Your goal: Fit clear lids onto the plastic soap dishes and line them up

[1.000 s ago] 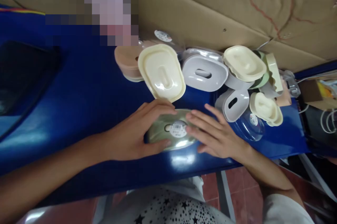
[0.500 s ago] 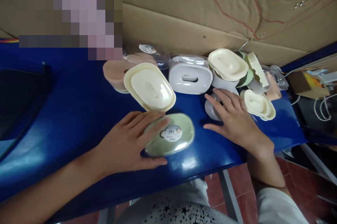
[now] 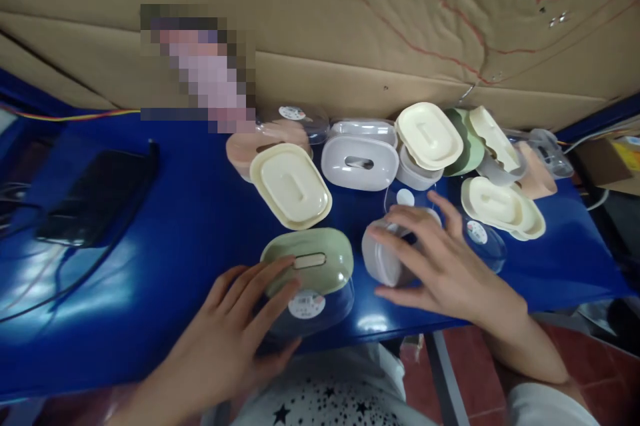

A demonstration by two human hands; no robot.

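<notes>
My left hand (image 3: 250,323) curls its fingers and thumb around a clear plastic cover (image 3: 333,313) with a round label. The cover lies toward me from a green oval box (image 3: 335,256) with a slot in its top, which it partly overlaps. My right hand (image 3: 435,259) is around a small grey container (image 3: 379,256) on the table, thumb on the near side and fingers over the top. Part of that container is hidden by the fingers. Just behind it lies another clear cover (image 3: 406,197) with a white round label.
A cream lid (image 3: 293,186), a pale grey slotted box (image 3: 360,166), a peach container (image 3: 243,149) and further cream lids (image 3: 429,136) stand along the cardboard wall (image 3: 320,79). More cream lids (image 3: 493,203) lie right. A black device (image 3: 95,199) with cables is left on the blue table (image 3: 200,213).
The clear cover has come off the top of the green box toward me, showing the box's slot. My right hand has brought the grey container nearer and to the left.
</notes>
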